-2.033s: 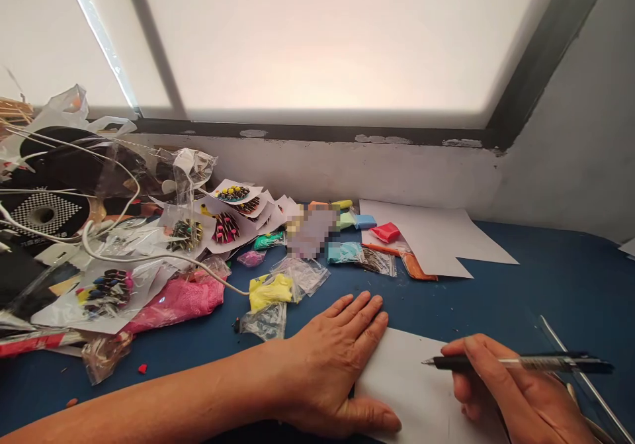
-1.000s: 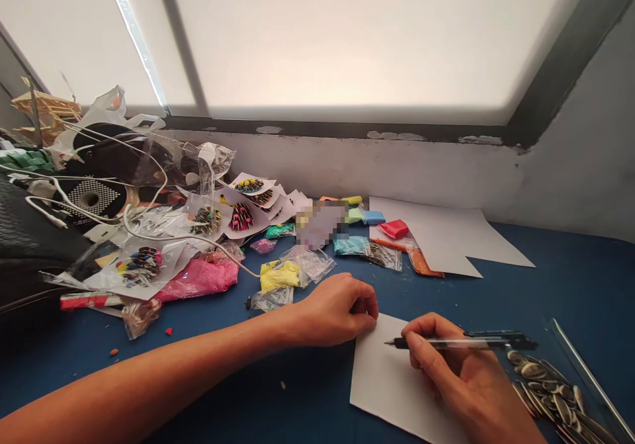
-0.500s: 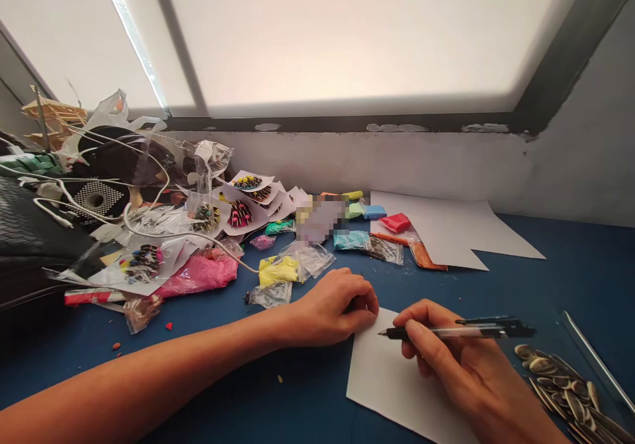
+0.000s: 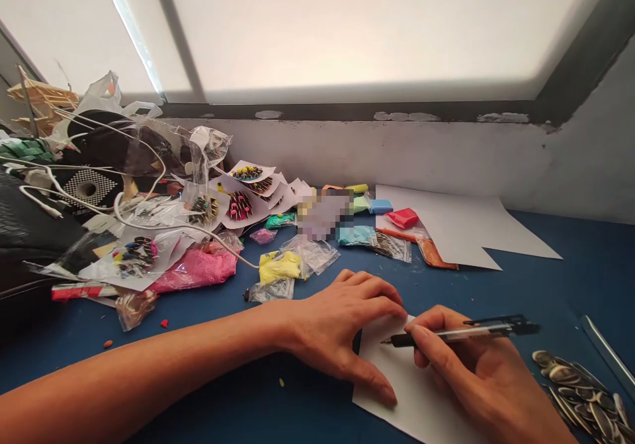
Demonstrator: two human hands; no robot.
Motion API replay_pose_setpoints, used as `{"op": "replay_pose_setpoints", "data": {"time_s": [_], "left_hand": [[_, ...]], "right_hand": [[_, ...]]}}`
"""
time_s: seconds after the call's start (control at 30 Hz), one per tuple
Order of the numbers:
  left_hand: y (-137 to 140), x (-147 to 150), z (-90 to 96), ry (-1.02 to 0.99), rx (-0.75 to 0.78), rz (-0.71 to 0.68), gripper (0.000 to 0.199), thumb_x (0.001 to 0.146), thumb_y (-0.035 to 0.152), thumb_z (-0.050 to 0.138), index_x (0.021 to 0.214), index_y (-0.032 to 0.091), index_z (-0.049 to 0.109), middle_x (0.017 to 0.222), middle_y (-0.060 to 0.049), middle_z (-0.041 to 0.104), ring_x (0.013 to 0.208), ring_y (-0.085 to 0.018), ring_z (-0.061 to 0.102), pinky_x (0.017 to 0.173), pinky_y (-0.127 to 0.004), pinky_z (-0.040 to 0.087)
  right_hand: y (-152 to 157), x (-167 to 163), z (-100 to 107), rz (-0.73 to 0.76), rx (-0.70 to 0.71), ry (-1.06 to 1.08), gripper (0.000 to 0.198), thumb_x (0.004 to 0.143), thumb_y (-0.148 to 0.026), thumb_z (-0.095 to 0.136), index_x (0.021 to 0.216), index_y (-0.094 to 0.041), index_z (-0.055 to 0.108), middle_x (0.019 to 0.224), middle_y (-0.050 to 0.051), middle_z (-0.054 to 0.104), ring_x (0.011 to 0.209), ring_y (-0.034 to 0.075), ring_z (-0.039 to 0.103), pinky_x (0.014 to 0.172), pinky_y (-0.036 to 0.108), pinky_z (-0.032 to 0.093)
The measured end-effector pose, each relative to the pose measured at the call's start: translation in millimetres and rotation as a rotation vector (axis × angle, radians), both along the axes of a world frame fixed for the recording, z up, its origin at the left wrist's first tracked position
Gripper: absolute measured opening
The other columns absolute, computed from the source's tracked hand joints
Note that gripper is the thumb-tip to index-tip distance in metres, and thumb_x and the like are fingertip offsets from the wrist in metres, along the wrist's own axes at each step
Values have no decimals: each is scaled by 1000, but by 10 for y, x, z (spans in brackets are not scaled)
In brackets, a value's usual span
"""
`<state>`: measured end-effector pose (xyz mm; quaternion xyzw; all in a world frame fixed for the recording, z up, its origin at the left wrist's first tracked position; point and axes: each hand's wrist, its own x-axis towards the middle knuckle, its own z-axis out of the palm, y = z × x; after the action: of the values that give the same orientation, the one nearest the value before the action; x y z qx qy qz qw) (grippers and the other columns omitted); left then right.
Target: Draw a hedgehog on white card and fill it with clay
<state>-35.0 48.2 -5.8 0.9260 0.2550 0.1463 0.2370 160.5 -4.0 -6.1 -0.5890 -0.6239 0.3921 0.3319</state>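
Observation:
A sheet of white paper (image 4: 397, 384) lies at the front of the blue table, partly hidden under both hands. My left hand (image 4: 347, 328) rests at its left edge, fingers spread, with the thumb on the paper and the fingertips at its top corner. In my right hand (image 4: 471, 364) is a black-and-clear ballpoint pen (image 4: 456, 333), pinched between thumb and fingers. The pen's tip points left, just over the paper between my left thumb and forefinger; whether it touches I cannot tell.
Sunflower seeds (image 4: 585, 391) lie in a pile at the right, near a thin silvery rod (image 4: 608, 351). Cut white paper (image 4: 456, 225) lies by the wall. Yellow clay (image 4: 279, 267), a red packet (image 4: 401, 217), a pink cloth-like bundle (image 4: 198, 270) and a white cable (image 4: 173, 229) clutter the back and left.
My left hand has opened from a loose curl and spread its fingers and thumb over the paper's left edge. My right hand keeps the pen, its tip slightly lower. The view has shifted slightly.

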Motion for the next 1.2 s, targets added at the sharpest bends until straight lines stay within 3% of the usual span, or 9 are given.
{"op": "replay_pose_setpoints", "data": {"time_s": [0.13, 0.2, 0.47, 0.6, 0.7, 0.9, 1.0, 1.2], "left_hand": [[-65, -3, -30, 86, 15, -41, 84, 86, 58, 58, 151, 17, 25, 157, -11, 25, 147, -30, 16, 119, -46, -3], [-90, -8, -33, 138, -8, -13, 91, 87, 62, 53, 153, 12, 15, 160, -13, 12, 149, -28, 6, 119, -46, -8], [-122, -24, -13, 231, 16, 80, 103, 83, 70, 50, 153, 6, 10, 159, -14, 1, 149, -24, -3, 120, -42, -7], [-117, -16, -22, 235, 19, 76, 105, 82, 72, 49, 153, 5, 10, 159, -15, 1, 148, -26, -3, 121, -44, -5], [-109, -19, -23, 234, 21, 73, 105, 82, 72, 50, 153, 4, 10, 159, -16, 1, 148, -27, -3, 121, -45, -3], [-83, -44, 13, 254, -4, 35, 108, 80, 71, 54, 153, 5, 9, 159, -16, 0, 148, -29, -2, 121, -47, -1], [-74, -48, 24, 250, -19, 25, 108, 80, 70, 55, 153, 6, 9, 159, -15, 1, 148, -28, -3, 121, -47, -3], [-74, -47, 24, 246, -16, 26, 107, 80, 71, 54, 153, 6, 9, 159, -15, 2, 148, -29, -2, 120, -48, -3]], "right_hand": [[-8, -1, -7, -18, 6, -32, 43, 83, -59, 52, 59, -23, 54, 53, -4, 45, 46, 10, 37, 41, 20, 32], [-11, 1, -13, -20, 1, -51, 42, 83, -59, 52, 61, -23, 55, 55, -4, 47, 48, 10, 40, 42, 20, 34], [67, 94, -7, 109, 33, -122, 40, 82, -60, 52, 66, -25, 63, 59, -1, 58, 51, 13, 50, 44, 21, 41], [90, 103, 29, 54, 53, -117, 41, 82, -61, 53, 64, -25, 63, 58, -2, 58, 50, 13, 51, 43, 21, 41], [100, 106, 17, 156, 31, -114, 39, 82, -61, 53, 69, -26, 64, 65, -1, 64, 55, 14, 57, 45, 20, 45], [109, 92, -51, 96, 12, -94, 40, 82, -60, 54, 66, -25, 62, 58, -2, 57, 47, 11, 47, 40, 20, 40], [115, 97, -58, 157, 0, -120, 40, 82, -61, 53, 68, -25, 65, 61, -2, 60, 48, 11, 48, 41, 20, 40], [107, 89, -41, 122, 18, -96, 41, 83, -60, 53, 66, -24, 64, 69, -1, 66, 50, 11, 48, 43, 20, 39]]}}
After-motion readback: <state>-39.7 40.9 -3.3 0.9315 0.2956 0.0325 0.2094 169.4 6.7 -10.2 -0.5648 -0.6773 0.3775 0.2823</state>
